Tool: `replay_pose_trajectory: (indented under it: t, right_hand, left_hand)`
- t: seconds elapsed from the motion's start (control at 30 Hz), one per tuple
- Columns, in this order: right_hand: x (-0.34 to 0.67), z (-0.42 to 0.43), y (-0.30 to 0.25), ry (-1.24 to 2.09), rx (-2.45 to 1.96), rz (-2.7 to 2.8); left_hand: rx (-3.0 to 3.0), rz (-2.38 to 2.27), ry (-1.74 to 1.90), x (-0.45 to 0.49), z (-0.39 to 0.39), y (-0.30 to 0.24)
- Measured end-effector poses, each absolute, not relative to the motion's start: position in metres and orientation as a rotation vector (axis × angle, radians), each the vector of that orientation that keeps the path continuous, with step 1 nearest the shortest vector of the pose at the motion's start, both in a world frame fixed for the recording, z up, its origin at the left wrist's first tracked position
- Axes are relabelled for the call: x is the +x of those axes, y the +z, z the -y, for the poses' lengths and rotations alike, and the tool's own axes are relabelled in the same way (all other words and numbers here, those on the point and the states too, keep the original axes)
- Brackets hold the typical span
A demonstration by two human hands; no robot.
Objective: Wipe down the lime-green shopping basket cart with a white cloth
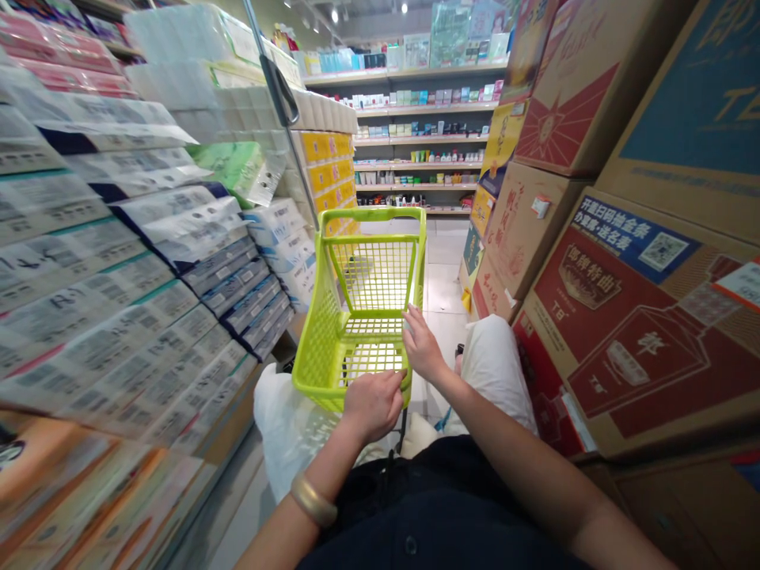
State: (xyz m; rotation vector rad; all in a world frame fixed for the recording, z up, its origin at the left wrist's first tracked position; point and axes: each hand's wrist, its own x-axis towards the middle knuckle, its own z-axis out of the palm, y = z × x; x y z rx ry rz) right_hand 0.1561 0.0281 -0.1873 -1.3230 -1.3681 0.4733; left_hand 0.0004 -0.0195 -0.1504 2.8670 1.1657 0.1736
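Note:
A lime-green plastic shopping cart basket [325, 317] stands in front of me in a narrow store aisle, with nothing visible inside it. My left hand [372, 404], with a gold bangle on the wrist, has its fingers curled over the near rim of the basket. My right hand [422, 344] rests on the basket's right near corner, fingers bent over the edge. White plastic bags [285, 423] hang below the basket on both sides of my legs.
Stacked packs of tissue and paper rolls [119, 261] fill the shelves on the left. Large cardboard cartons [623, 261] are piled high on the right. A tiled floor [442, 277] runs ahead to far shelves [416, 134] of small goods.

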Motion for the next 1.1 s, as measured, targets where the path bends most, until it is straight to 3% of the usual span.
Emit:
replay_pose_trajectory:
  t: [0.13,0.43,0.77,1.1]
  right_hand:
    - [0.165,-0.044,-0.177,0.549,-1.345,1.291]
    - [0.131,0.034,-0.212,0.543,-1.237,1.340]
    - [0.159,-0.035,-0.180,0.622,-1.372,1.213]
    - [0.123,0.037,-0.209,0.565,-1.304,1.276]
  left_hand:
    - [2.856,-1.177,0.197,0.004,0.019,-0.151]
    - [2.844,-1.196,0.199,0.005,0.018,-0.150]
    - [2.874,-1.190,0.172,0.006,0.020,-0.148]
    - [2.847,-1.184,0.173,0.004,0.020,-0.150]
